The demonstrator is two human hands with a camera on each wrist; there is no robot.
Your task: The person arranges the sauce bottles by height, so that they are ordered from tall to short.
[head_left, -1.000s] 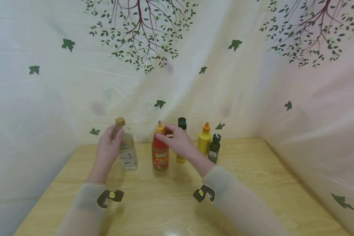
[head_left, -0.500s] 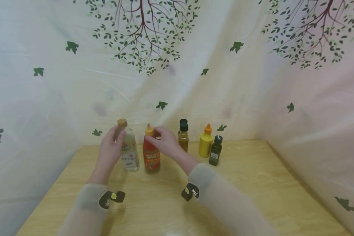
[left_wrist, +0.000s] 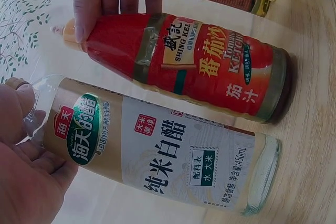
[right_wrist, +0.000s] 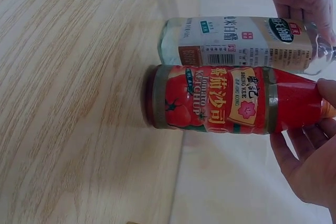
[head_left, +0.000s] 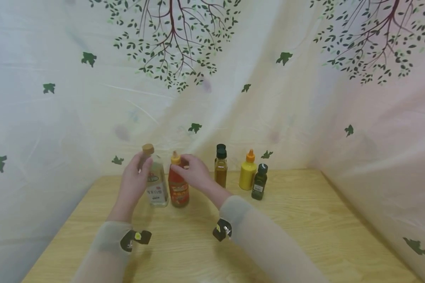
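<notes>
1 wood-grained table [head_left: 205, 243] bore 1 vinegar bottle [head_left: 157, 190], 1 ketchup bottle [head_left: 179, 192], 1 yellow squeeze bottle [head_left: 247, 177], 1 small dark bottle [head_left: 259, 184] and 2 slim bottles [head_left: 220, 173], making 6 bottles altogether. Their tops came to 1 tan cap [head_left: 148, 149], 2 nozzles [head_left: 250, 156] and 3 dark caps [head_left: 263, 169]. There were 2 hands, 1 left hand [head_left: 136, 175] and 1 right hand [head_left: 195, 173], plus 2 sleeves [head_left: 265, 236] and 2 black wrist mounts [head_left: 127, 240]. The head view also showed 2 printed trees [head_left: 172, 24] and 11 loose green shapes [head_left: 89, 58], counting those cut by the edge.
</notes>
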